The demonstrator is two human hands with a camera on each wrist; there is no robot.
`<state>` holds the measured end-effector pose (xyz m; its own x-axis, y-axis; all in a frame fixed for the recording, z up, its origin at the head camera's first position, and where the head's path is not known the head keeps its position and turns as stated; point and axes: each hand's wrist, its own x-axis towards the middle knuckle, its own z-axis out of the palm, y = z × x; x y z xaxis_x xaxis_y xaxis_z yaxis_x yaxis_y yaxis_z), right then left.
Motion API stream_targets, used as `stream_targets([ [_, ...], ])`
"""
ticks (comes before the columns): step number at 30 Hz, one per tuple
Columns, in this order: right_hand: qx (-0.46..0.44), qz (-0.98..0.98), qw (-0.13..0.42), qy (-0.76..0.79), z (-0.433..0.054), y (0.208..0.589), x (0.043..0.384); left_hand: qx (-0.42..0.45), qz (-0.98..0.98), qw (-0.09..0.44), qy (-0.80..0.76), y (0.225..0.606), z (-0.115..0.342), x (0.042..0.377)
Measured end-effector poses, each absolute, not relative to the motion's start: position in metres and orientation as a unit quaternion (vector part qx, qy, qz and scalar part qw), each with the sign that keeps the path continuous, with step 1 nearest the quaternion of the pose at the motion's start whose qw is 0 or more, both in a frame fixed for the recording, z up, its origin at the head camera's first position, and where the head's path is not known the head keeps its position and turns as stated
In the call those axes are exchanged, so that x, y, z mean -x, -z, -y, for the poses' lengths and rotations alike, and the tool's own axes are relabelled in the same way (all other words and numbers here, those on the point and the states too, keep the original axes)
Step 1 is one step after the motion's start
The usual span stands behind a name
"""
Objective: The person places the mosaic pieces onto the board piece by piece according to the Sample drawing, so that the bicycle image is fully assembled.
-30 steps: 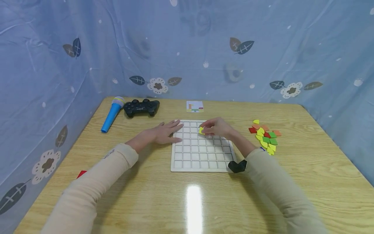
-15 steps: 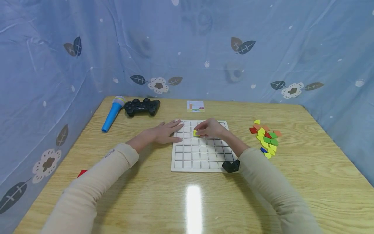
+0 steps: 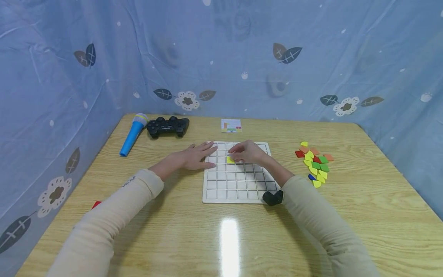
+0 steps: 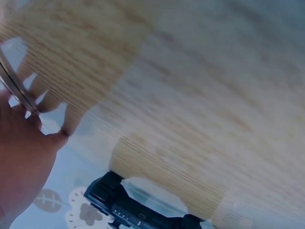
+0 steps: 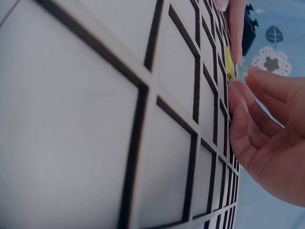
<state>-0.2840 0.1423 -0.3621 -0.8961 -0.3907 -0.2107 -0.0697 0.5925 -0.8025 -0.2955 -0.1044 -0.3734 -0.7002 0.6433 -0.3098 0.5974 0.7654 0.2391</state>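
Far left: mic, then gamepad, both out of use. My left hand lies with fingers spread over the left edge of the board, holding nothing; worth bearing down there so the frame cannot slide. 1 yellow tile is on the board, about the 3rd column from the left. My right hand is at the tile's right side, fingers partly curled; cannot tell if they pinch or merely touch. Judgement: square all 4 sides to the grid, then press mid-face, not a corner. Farther right: loose tiles.
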Motion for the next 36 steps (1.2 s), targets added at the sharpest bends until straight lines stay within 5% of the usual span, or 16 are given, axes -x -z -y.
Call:
stream_targets([
  [21, 0.123, -0.780, 0.261, 0.555, -0.222, 0.355, 0.284, -0.347, -0.916, 0.189, -0.066, 0.374, 0.108, 0.295],
  [36, 0.078, -0.766, 0.208, 0.603, -0.318, 0.352, 0.273, -0.353, -0.914, 0.186, -0.071, 0.372, 0.107, 0.294],
])
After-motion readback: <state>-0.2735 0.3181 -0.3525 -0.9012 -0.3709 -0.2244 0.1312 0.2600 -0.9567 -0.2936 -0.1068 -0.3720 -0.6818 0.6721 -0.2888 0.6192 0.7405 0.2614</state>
